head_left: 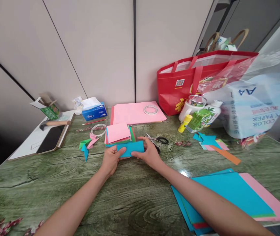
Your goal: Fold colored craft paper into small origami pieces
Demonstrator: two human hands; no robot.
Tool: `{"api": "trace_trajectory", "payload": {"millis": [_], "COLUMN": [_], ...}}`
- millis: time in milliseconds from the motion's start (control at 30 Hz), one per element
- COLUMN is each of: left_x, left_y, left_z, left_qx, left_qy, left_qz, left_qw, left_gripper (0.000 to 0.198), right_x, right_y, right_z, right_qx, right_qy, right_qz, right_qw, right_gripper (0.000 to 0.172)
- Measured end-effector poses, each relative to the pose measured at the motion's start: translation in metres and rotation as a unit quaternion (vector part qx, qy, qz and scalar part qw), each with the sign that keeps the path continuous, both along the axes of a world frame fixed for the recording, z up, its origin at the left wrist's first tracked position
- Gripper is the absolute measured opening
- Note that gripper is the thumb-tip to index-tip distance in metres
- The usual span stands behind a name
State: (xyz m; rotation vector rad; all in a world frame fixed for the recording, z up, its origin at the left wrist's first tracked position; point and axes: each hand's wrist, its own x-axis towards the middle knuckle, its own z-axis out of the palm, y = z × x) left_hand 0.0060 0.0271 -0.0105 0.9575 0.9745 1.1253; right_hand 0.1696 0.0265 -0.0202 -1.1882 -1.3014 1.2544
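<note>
Nearby, scissors (pixel 158 139) and stacked sheets (pixel 117 132) (pink-topped) crowd the blue paper (pixel 131 147).

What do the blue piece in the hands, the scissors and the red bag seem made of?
Blue piece: matte paper, by its even, unshiny color and crisp straight edges.
Scissors: silvery metal blades, by their bright grey look; black handles, probably smooth plastic.
Red bag: perhaps coated fabric or plastic, by its soft sheen and wide straps; the texture is too fine to tell.
</note>
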Motion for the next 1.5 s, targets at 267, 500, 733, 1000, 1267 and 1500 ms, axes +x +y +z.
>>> {"api": "trace_trajectory", "payload": {"millis": [267,500,733,1000,1267,1500], "left_x": [-0.001,-0.001,-0.002,-0.002,0.0,0.003], "left_y": [0.001,0.002,-0.002,0.0,0.004,0.007], "left_z": [-0.005,-0.005,-0.002,0.001,-0.007,-0.01], "left_qx": [0.037,0.071,0.095,0.099,0.102,0.108], "left_qy": [0.033,0.094,0.157,0.258,0.226,0.194], "left_qz": [0.024,0.033,0.003,0.019,0.052,0.069], "left_qw": [0.999,0.992,0.983,0.961,0.967,0.973], "left_gripper": [0.02,0.022,0.024,0.035,0.032,0.037], "right_x": [0.001,-0.002,-0.001,0.002,0.002,0.009], "right_y": [-0.002,0.0,0.002,0.004,0.007,0.009], "right_z": [0.003,-0.002,-0.007,-0.008,-0.011,-0.01], "right_qx": [0.068,0.014,-0.001,0.011,-0.004,-0.054], "right_qy": [-0.092,-0.083,-0.058,-0.065,0.018,0.096], "right_qz": [-0.004,0.005,0.004,0.016,0.035,0.071], "right_qw": [0.993,0.996,0.998,0.998,0.999,0.991], "right_gripper": [0.062,0.062,0.058,0.058,0.053,0.049]}}
